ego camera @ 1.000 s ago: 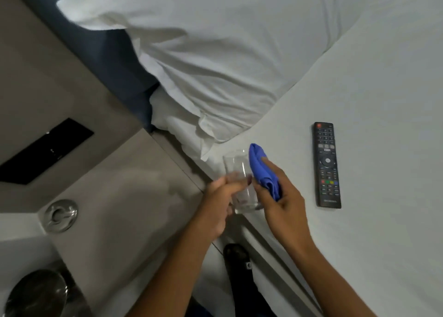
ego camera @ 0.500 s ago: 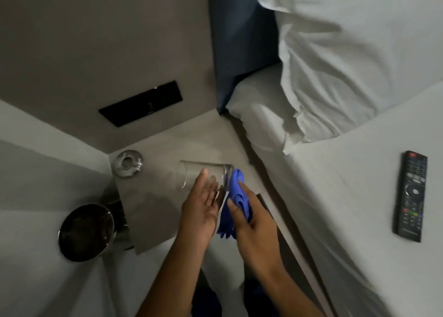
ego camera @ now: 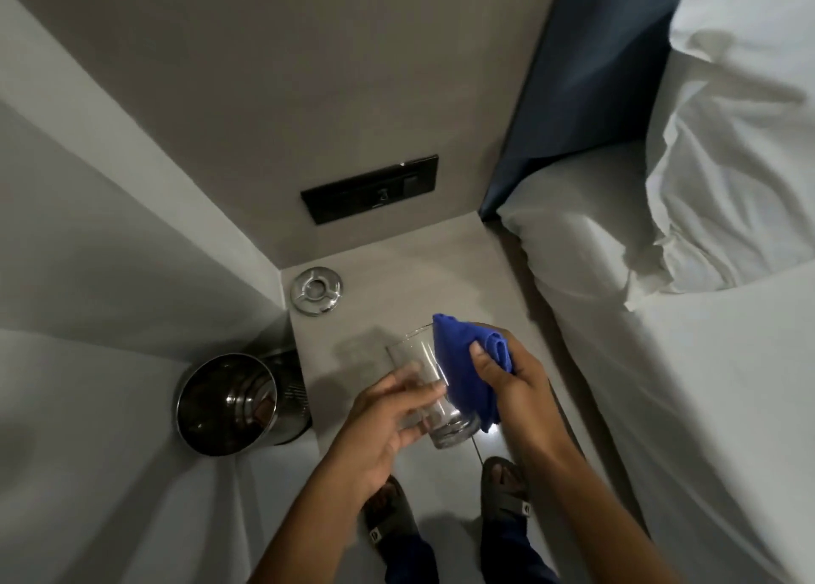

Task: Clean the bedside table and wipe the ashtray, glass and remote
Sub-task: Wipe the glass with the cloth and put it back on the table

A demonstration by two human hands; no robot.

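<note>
My left hand [ego camera: 388, 416] grips a clear drinking glass [ego camera: 430, 385], tilted with its mouth away from me, above the front of the grey bedside table [ego camera: 441, 270]. My right hand [ego camera: 516, 376] holds a folded blue cloth [ego camera: 463, 371] pressed against the glass's right side. A round metal ashtray [ego camera: 316, 291] sits at the table's back left corner. The remote is out of view.
A shiny steel waste bin [ego camera: 229, 402] stands on the floor left of the table. The bed with white sheet [ego camera: 705, 385] and pillows [ego camera: 732, 142] runs along the right. A black switch panel [ego camera: 369, 189] is on the wall behind. My sandalled feet [ego camera: 502, 486] are below.
My view has swung left from the bed to the bedside table, so the remote left the frame. The glass went from lying sideways to a more upright tilt, cloth still against it.
</note>
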